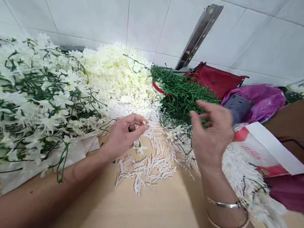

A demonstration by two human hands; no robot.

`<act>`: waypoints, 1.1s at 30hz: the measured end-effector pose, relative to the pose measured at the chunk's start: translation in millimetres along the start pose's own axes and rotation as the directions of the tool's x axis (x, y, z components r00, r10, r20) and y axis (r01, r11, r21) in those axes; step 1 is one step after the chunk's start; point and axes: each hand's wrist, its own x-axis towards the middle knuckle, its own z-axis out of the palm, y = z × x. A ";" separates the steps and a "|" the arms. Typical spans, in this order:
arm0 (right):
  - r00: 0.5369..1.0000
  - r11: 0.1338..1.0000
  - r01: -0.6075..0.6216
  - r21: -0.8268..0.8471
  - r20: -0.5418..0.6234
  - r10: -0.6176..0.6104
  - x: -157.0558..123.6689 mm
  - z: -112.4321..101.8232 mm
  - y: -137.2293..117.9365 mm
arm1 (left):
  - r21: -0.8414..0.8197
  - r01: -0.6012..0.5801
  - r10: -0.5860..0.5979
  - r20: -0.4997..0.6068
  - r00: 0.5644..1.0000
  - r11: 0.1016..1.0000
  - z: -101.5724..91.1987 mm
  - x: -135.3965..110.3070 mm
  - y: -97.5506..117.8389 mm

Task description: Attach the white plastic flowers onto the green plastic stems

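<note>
With the small white piece (145, 123) as the centre of the dial, the left hand (123, 135) comes in from about 8 o'clock, its thumb and forefinger closed on the piece at their very tips, a pinch that probably suits something so slight and leaves most of it exposed. The right hand (210, 138) hangs at 3 o'clock, thumb and forefinger parted with nothing visible between them; its blur hides finer detail. Loose materials ring the hands, seemingly sorted by kind to stay within reach: pale petals (117, 76) heaped at 11 o'clock, green stems (182, 95) at 2, and thin white sticks (156, 168) scattered at 6 on the bare-fronted surface (127, 215). Stemmed white flowers (54, 110) pile up at 9, perhaps kept aside so they don't mix with the loose parts. One loose flower (140, 149) lies near 6, just beside the left hand.
</note>
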 end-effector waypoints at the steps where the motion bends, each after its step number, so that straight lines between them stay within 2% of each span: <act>1: 0.995 0.997 0.036 -0.064 -0.091 -0.041 2.9 -4.2 -2.3 | 0.013 0.010 -0.010 0.010 1.000 1.000 0.2 -0.7 0.3; 3: 0.981 0.983 0.112 -0.146 -0.140 -0.132 5.9 -9.8 -7.3 | 0.028 0.019 -0.020 0.015 1.000 0.999 0.8 -1.7 0.5; 4: 0.979 0.974 0.163 -0.158 -0.100 -0.180 5.2 -10.4 -10.1 | 0.031 0.019 -0.020 0.011 1.000 0.999 1.1 -1.9 0.5; 6: 0.949 0.949 0.301 -0.090 0.126 -0.289 -0.5 -7.2 -15.4 | 0.024 0.010 -0.009 -0.016 1.000 1.000 2.0 -1.5 -0.2; 8: 0.846 0.932 0.362 0.030 0.409 -0.341 -9.4 -0.8 -18.9 | 0.007 -0.011 0.012 -0.047 0.999 1.000 2.8 -0.5 -1.3; 10: 0.714 0.934 0.351 0.070 0.625 -0.315 -17.3 4.8 -20.1 | -0.005 -0.032 0.032 -0.063 0.998 0.999 3.3 0.2 -2.2; 12: 0.629 0.942 0.334 0.025 0.739 -0.243 -21.8 7.3 -20.0 | -0.002 -0.046 0.046 -0.064 0.997 0.999 3.6 0.4 -2.4; 14: 0.592 0.945 0.326 -0.028 0.785 -0.181 -22.5 7.0 -20.1 | 0.009 -0.055 0.055 -0.063 0.996 0.998 3.8 0.1 -2.0; 16: 0.579 0.945 0.321 -0.056 0.802 -0.149 -21.0 5.2 -20.5 | 0.010 -0.066 0.066 -0.067 0.996 0.998 4.1 -0.5 -1.6; 18: 0.591 0.950 0.301 -0.087 0.799 -0.114 -18.4 3.4 -20.4 | -0.011 -0.077 0.076 -0.070 0.995 0.997 4.4 -1.0 -2.0; 20: 0.633 0.964 0.239 -0.116 0.771 -0.064 -15.8 2.4 -18.9 | -0.044 -0.077 0.074 -0.070 0.995 0.996 4.3 -1.1 -3.5; 23: 0.761 0.993 0.082 -0.083 0.648 -0.009 -13.0 3.0 -13.8 | -0.071 -0.067 0.062 -0.066 0.996 0.995 3.6 -0.6 -6.4; 26: 0.872 0.997 -0.021 0.070 0.489 -0.017 -12.2 4.0 -9.0 | -0.064 -0.058 0.054 -0.064 0.997 0.996 3.1 -0.3 -6.8; 28: 0.904 0.988 -0.042 0.149 0.427 -0.027 -12.3 3.9 -8.5 | -0.069 -0.056 0.052 -0.069 0.996 0.996 3.2 -0.9 -5.2; 33: 0.970 0.973 -0.059 0.224 0.241 0.004 -11.6 0.4 -16.6 | -0.073 -0.034 0.029 -0.067 0.997 0.997 4.2 -2.4 -2.3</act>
